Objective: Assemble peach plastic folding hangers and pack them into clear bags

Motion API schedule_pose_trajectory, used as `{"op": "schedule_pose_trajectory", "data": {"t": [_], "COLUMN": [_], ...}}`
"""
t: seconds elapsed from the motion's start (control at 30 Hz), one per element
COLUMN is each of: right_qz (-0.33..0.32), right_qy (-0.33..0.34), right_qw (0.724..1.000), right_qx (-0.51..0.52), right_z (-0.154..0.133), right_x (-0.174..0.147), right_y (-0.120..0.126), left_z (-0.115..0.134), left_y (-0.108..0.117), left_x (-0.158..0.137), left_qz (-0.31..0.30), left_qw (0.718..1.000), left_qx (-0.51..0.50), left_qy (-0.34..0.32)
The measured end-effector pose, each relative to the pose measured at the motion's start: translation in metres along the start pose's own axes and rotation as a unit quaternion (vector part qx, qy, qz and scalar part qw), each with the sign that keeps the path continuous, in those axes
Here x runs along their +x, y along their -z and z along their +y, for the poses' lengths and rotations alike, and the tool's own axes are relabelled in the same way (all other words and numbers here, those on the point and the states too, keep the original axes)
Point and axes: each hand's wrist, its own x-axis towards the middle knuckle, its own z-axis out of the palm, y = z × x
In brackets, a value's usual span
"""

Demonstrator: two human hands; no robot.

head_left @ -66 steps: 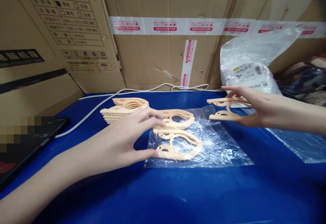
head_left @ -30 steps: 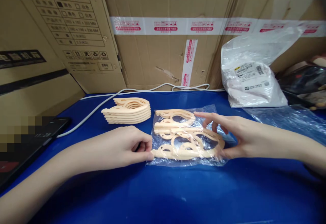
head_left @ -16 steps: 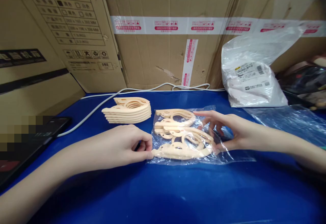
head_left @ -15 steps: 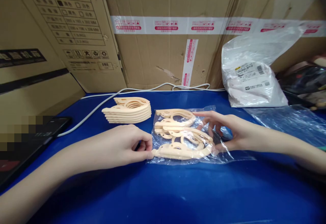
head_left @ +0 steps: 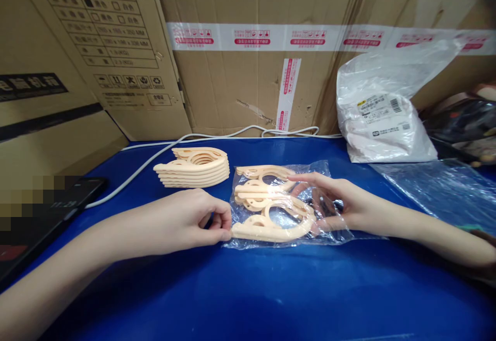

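Several beige plastic folding hangers [head_left: 271,231] lie folded inside a clear plastic bag [head_left: 329,171] on the blue table. My left hand [head_left: 194,222] is closed, its thumb and finger pinching the bag's left edge by the tip of the nearest hanger. From the other side my right hand [head_left: 341,201] reaches over the bag with fingers and thumb spread, touching the film and the right ends of the hangers. Beyond my left hand sits a neat stack of matching hangers [head_left: 194,168], outside the bag.
A white cable [head_left: 155,156] runs along the back of the blue table [head_left: 248,294]. Cardboard boxes [head_left: 232,82] wall the back and left. A phone [head_left: 50,217] lies at left. A stuffed white bag [head_left: 383,124] and clear film [head_left: 437,191] lie at right.
My right hand has shifted slightly left, and the bagged hangers lie closer together, the near ones pushed left. My left hand keeps its pinch in place.
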Motion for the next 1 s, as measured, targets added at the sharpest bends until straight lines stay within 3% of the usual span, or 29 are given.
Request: {"op": "schedule_pose_trajectory", "data": {"t": [0.43, 0.53, 0.63, 0.7, 0.77, 1.0], "right_qz": [-0.002, 0.003, 0.000, -0.001, 0.005, 0.055], "right_qy": [0.044, 0.035, 0.023, 0.021, 0.025, 0.005], "right_qw": [0.998, 0.995, 0.992, 0.989, 0.984, 0.957], "right_qx": [-0.051, -0.091, -0.124, -0.149, -0.175, -0.286], "right_z": [0.007, 0.003, 0.002, 0.004, 0.008, 0.017], "right_x": [0.000, -0.002, -0.004, -0.005, -0.006, -0.010], "right_y": [-0.001, 0.001, 0.006, 0.011, 0.016, 0.030], "left_z": [0.002, 0.003, -0.002, -0.010, -0.021, -0.055], "left_y": [0.009, 0.016, 0.027, 0.034, 0.040, 0.050], "left_x": [-0.007, -0.010, -0.013, -0.013, -0.012, -0.010], "left_qz": [0.050, 0.162, 0.334, 0.386, 0.373, 0.290], "left_qw": [0.998, 0.985, 0.936, 0.908, 0.908, 0.944], "left_qx": [0.029, 0.046, 0.098, 0.153, 0.186, 0.125], "left_qy": [-0.012, -0.045, -0.059, -0.054, -0.031, 0.090]}}
